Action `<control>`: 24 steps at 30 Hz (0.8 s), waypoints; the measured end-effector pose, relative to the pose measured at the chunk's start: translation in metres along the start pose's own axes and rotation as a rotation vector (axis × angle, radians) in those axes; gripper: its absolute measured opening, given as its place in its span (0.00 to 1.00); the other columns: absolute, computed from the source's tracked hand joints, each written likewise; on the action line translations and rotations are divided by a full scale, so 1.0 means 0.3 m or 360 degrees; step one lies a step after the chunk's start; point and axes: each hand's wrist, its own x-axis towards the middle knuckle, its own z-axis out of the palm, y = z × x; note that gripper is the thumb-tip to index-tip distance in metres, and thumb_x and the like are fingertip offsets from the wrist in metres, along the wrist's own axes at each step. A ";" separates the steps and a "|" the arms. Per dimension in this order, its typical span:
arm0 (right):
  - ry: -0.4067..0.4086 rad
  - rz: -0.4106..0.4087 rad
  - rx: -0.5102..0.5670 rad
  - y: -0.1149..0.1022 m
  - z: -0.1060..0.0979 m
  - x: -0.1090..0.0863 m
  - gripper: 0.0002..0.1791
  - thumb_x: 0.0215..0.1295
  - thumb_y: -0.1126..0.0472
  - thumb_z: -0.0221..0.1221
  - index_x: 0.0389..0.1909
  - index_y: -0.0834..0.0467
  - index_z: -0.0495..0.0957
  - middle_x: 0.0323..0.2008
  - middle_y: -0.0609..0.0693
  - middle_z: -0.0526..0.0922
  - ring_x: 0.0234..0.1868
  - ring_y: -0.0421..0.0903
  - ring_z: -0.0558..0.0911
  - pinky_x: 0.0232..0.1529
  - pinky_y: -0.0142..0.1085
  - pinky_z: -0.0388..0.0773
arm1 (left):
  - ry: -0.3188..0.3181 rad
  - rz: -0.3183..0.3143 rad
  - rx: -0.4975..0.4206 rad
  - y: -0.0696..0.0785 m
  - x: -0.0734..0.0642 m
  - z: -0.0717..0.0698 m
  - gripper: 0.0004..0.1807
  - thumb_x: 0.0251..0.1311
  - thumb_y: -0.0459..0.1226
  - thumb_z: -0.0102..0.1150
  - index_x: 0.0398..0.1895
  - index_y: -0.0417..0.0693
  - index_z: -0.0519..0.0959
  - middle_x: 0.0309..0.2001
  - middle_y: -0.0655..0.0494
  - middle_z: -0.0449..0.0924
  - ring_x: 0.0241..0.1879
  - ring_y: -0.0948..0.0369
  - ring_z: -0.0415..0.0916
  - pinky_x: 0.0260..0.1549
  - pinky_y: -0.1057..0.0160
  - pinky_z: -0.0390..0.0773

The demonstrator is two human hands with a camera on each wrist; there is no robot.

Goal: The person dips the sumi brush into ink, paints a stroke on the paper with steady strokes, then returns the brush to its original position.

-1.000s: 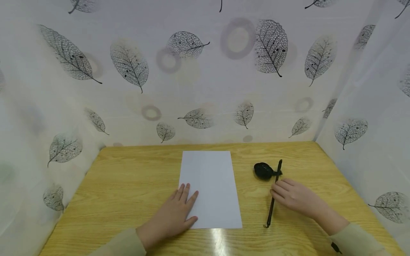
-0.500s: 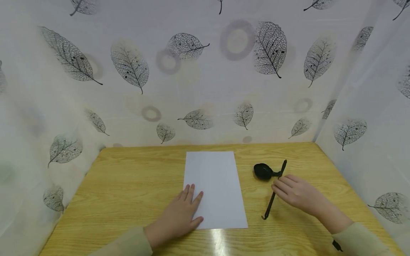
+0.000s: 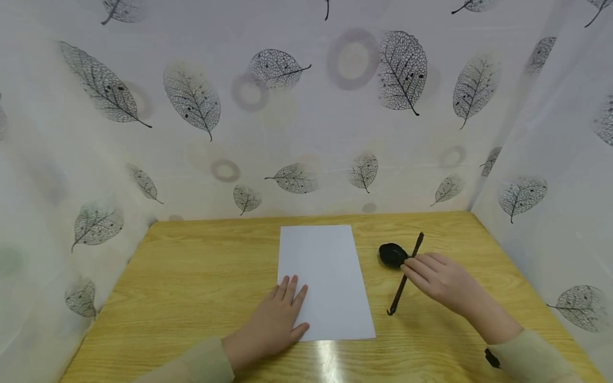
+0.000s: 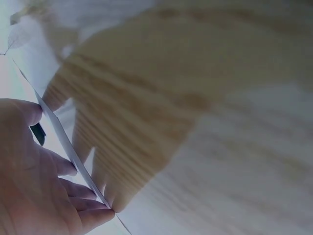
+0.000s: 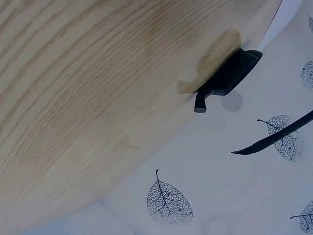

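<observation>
My left hand (image 3: 270, 324) rests with spread fingers on the lower left edge of a sheet of white paper (image 3: 325, 276). In the left wrist view the fingertips lie along the sheet (image 4: 63, 137), seen nearly edge-on. My right hand (image 3: 442, 279) pinches a dark writing brush (image 3: 398, 295) around its middle. A small loop shows at the brush's near end, while its pointed tip is at the far end, as the right wrist view of the brush (image 5: 274, 139) shows. Just left of this hand sits a black dish (image 3: 392, 255) with a short stem; fingers partly hide the stem.
All of this is on a glossy yellow wood-grain table (image 3: 206, 276). Behind and at both sides hangs a white curtain (image 3: 297, 122) printed with leaves. A small black piece (image 3: 491, 358) shows beside the right cuff.
My left hand has slid slightly right together with the paper. My right hand has moved a little away from me with the brush, whose looped end has shifted up and left.
</observation>
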 end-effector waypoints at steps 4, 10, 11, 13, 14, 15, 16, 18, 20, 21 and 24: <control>0.0068 0.0071 0.0032 -0.006 0.000 0.024 0.25 0.85 0.74 0.38 0.45 0.65 0.87 0.39 0.57 0.91 0.35 0.51 0.88 0.36 0.42 0.87 | 0.0007 -0.0005 0.0035 0.006 0.001 -0.003 0.44 0.76 0.61 0.50 0.83 0.43 0.61 0.83 0.34 0.56 0.82 0.40 0.57 0.79 0.44 0.66; 0.0215 0.0216 0.0081 -0.020 0.002 0.069 0.23 0.84 0.72 0.43 0.42 0.66 0.88 0.38 0.57 0.91 0.33 0.52 0.88 0.33 0.44 0.87 | 0.0017 0.0019 0.0080 0.007 0.003 0.000 0.43 0.76 0.62 0.49 0.83 0.43 0.62 0.83 0.36 0.57 0.82 0.41 0.58 0.78 0.44 0.67; 0.0233 0.0238 0.0077 -0.023 0.002 0.075 0.22 0.84 0.72 0.43 0.42 0.66 0.88 0.37 0.56 0.91 0.33 0.52 0.88 0.33 0.44 0.87 | 0.0020 0.0023 0.0086 0.007 0.003 0.001 0.43 0.76 0.62 0.49 0.83 0.43 0.62 0.83 0.36 0.57 0.82 0.41 0.59 0.78 0.44 0.68; 0.0271 0.0277 0.0077 -0.025 0.002 0.086 0.21 0.84 0.70 0.45 0.41 0.66 0.89 0.36 0.56 0.91 0.32 0.51 0.87 0.33 0.44 0.87 | 0.0030 0.0030 0.0101 0.007 0.004 0.002 0.43 0.77 0.62 0.49 0.83 0.43 0.62 0.83 0.37 0.58 0.82 0.42 0.59 0.78 0.45 0.68; 0.0289 0.0300 0.0079 -0.025 0.002 0.090 0.21 0.85 0.69 0.46 0.40 0.66 0.89 0.35 0.56 0.91 0.31 0.51 0.87 0.32 0.45 0.87 | 0.0035 0.0033 0.0107 0.007 0.004 0.002 0.43 0.77 0.62 0.49 0.82 0.43 0.62 0.83 0.37 0.58 0.82 0.42 0.60 0.77 0.45 0.69; 0.0300 0.0330 0.0083 -0.026 0.001 0.092 0.21 0.85 0.67 0.47 0.40 0.66 0.89 0.35 0.56 0.91 0.31 0.52 0.88 0.32 0.45 0.87 | 0.0039 0.0035 0.0113 0.008 0.004 0.002 0.43 0.77 0.62 0.49 0.82 0.42 0.62 0.83 0.37 0.58 0.82 0.42 0.60 0.77 0.45 0.69; 0.0311 0.0361 0.0091 -0.027 0.001 0.094 0.20 0.85 0.66 0.48 0.40 0.66 0.89 0.34 0.56 0.91 0.30 0.52 0.88 0.31 0.45 0.87 | 0.0041 0.0036 0.0117 0.008 0.004 0.002 0.43 0.77 0.62 0.48 0.82 0.42 0.62 0.83 0.37 0.58 0.82 0.42 0.60 0.77 0.45 0.69; 0.0341 0.0420 0.0111 -0.029 0.002 0.092 0.20 0.84 0.63 0.50 0.39 0.66 0.89 0.33 0.56 0.91 0.29 0.52 0.88 0.31 0.46 0.87 | 0.0045 0.0040 0.0129 0.008 0.004 0.002 0.43 0.77 0.62 0.48 0.82 0.42 0.63 0.82 0.37 0.59 0.81 0.42 0.60 0.77 0.46 0.69; 0.0361 0.0475 0.0121 -0.032 0.003 0.088 0.21 0.84 0.61 0.51 0.39 0.67 0.89 0.33 0.56 0.91 0.28 0.53 0.88 0.30 0.46 0.87 | 0.0042 0.0042 0.0131 0.008 0.003 0.003 0.43 0.77 0.62 0.48 0.82 0.42 0.62 0.82 0.37 0.59 0.81 0.42 0.60 0.77 0.46 0.69; 0.0370 0.0500 0.0126 -0.034 0.004 0.085 0.21 0.84 0.60 0.51 0.39 0.67 0.89 0.32 0.56 0.91 0.28 0.53 0.88 0.30 0.46 0.87 | 0.0043 0.0043 0.0132 0.008 0.003 0.003 0.43 0.77 0.62 0.48 0.82 0.42 0.62 0.82 0.37 0.59 0.82 0.42 0.60 0.77 0.46 0.69; 0.0408 0.0563 0.0118 -0.039 0.011 0.074 0.21 0.84 0.59 0.52 0.38 0.68 0.89 0.31 0.58 0.91 0.27 0.55 0.88 0.30 0.48 0.86 | 0.0047 0.0055 0.0118 0.007 0.001 0.003 0.42 0.77 0.61 0.48 0.82 0.41 0.63 0.82 0.37 0.59 0.81 0.43 0.60 0.77 0.46 0.69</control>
